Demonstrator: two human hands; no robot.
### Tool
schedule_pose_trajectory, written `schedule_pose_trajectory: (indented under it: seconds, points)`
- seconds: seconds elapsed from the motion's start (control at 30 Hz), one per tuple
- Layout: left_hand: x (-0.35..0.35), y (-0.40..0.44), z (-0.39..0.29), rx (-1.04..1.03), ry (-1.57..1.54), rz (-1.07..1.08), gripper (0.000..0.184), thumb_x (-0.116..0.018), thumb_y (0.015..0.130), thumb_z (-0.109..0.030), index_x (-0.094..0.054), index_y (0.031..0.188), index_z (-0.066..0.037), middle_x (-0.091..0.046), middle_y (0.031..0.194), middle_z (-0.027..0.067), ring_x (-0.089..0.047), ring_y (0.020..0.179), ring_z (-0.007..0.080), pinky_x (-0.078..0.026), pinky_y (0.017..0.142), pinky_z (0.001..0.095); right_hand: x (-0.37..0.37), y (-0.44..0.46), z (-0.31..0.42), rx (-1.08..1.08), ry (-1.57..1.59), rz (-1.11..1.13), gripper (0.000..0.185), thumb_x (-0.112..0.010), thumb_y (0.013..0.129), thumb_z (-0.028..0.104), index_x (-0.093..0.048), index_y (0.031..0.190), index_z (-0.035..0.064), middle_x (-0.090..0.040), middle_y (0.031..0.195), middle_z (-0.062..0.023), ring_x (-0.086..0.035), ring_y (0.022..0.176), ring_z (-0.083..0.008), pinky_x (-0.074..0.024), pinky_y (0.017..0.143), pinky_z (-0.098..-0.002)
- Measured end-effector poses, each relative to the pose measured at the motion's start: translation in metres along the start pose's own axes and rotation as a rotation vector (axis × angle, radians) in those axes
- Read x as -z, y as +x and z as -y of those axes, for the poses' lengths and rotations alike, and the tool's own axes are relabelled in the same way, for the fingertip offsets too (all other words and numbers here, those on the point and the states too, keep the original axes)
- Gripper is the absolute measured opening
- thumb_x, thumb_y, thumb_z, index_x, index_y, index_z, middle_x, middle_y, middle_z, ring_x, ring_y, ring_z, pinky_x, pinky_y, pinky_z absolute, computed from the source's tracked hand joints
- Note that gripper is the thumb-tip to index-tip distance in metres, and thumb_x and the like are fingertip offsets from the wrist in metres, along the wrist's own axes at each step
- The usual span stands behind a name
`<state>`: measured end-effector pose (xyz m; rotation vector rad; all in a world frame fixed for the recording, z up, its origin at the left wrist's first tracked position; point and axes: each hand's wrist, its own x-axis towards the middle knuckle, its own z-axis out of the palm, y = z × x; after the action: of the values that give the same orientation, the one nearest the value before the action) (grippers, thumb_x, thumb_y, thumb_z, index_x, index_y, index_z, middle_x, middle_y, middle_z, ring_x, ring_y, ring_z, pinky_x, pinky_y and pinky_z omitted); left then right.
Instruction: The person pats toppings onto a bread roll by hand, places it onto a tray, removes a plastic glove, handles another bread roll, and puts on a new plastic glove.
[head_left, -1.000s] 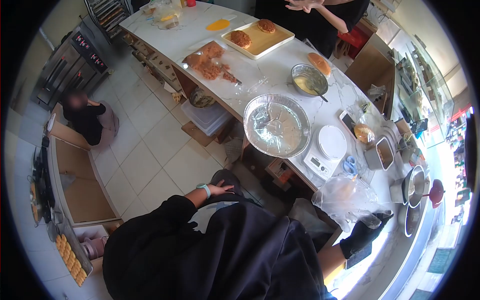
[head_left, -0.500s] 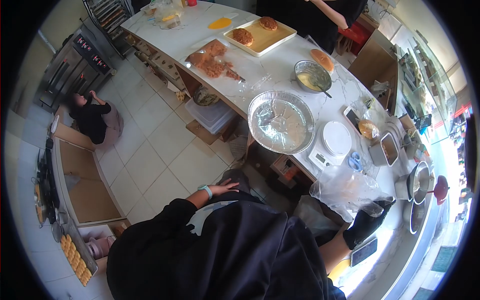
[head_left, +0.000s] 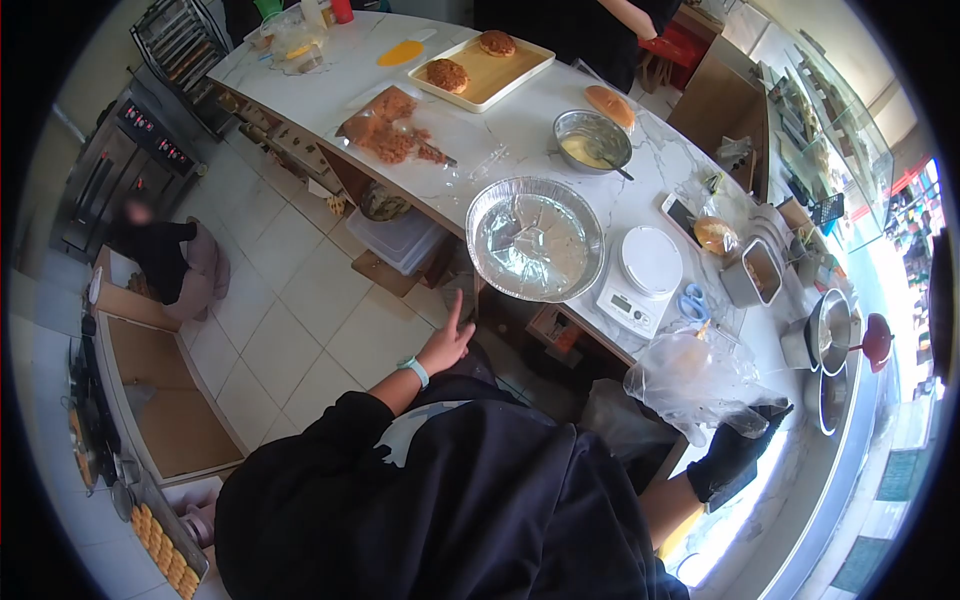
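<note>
My left hand (head_left: 447,346), with a light-coloured watch at the wrist, is raised above my lap. Its index finger points out, the other fingers are loosely curled, and nothing is in it. My right hand (head_left: 742,452) wears a black glove and is at the counter on the right. It grips the edge of a crumpled clear plastic bag (head_left: 690,385); the bag partly hides the fingers. Beyond the bag lie blue scissors (head_left: 692,302) and a white kitchen scale (head_left: 645,280). A round foil pan (head_left: 535,240) stands left of the scale.
Across the marble counter are a metal bowl (head_left: 592,142) with a yellow mixture, a tray (head_left: 485,100) with two topped buns, and reddish-brown shreds (head_left: 388,130) on plastic. A co-worker (head_left: 180,250) crouches by the oven (head_left: 125,165); another person (head_left: 560,35) stands behind the counter.
My left hand has lifted from my leg and extended its index finger. My right hand and the bag have shifted slightly against the counter. The crouching co-worker has turned; the camera view has shifted.
</note>
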<state>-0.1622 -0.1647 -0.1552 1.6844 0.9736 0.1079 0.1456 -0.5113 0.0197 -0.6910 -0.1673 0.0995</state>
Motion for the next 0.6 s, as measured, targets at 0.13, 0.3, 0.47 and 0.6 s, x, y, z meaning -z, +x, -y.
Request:
schedule_pose_trajectory:
  seconds: [0.13, 0.3, 0.47, 0.6]
  points:
    - [0.005, 0.013, -0.016, -0.138, -0.045, -0.336, 0.073, -0.046, 0.096, -0.025, 0.006, 0.147, -0.024, -0.065, 0.083, 0.0146, -0.064, 0.063, 0.0221, -0.051, 0.06, 0.0323, 0.007, 0.001, 0.005, -0.046, 0.107, 0.001, 0.03, -0.046, 0.096, 0.015, -0.055, 0.124, 0.0086, -0.06, 0.117, -0.0056, -0.059, 0.099, -0.0138, -0.0486, 0.083, -0.0257]
    - [-0.025, 0.036, 0.103, -0.226, 0.684, 0.36, 0.067, -0.042, 0.092, -0.052, -0.019, 0.147, -0.022, -0.035, 0.139, 0.0267, -0.042, 0.126, 0.0331, -0.034, 0.102, 0.0435, 0.013, 0.001, 0.008, -0.171, 0.342, 0.094, 0.029, -0.045, 0.096, 0.014, -0.056, 0.123, 0.009, -0.06, 0.117, -0.0065, -0.059, 0.097, -0.0134, -0.0492, 0.081, -0.0255]
    - [-0.027, 0.026, 0.12, 0.141, 0.311, 0.601, 0.086, -0.04, 0.079, -0.076, -0.025, 0.146, -0.024, -0.007, 0.151, 0.0237, -0.005, 0.141, 0.0362, -0.008, 0.113, 0.0456, -0.007, -0.006, 0.004, -0.219, 0.419, 0.192, 0.029, -0.044, 0.096, 0.012, -0.056, 0.123, 0.0084, -0.06, 0.118, -0.0075, -0.06, 0.096, -0.0135, -0.05, 0.079, -0.0254]
    - [-0.022, 0.017, 0.113, 0.149, 0.289, 0.591, 0.086, -0.039, 0.078, -0.076, -0.024, 0.146, -0.026, -0.006, 0.151, 0.0227, -0.004, 0.141, 0.0372, -0.008, 0.113, 0.0458, -0.006, -0.002, -0.002, -0.316, 0.532, 0.331, 0.03, -0.043, 0.096, 0.01, -0.055, 0.123, 0.0069, -0.06, 0.118, -0.0074, -0.06, 0.096, -0.0139, -0.0506, 0.079, -0.0258]
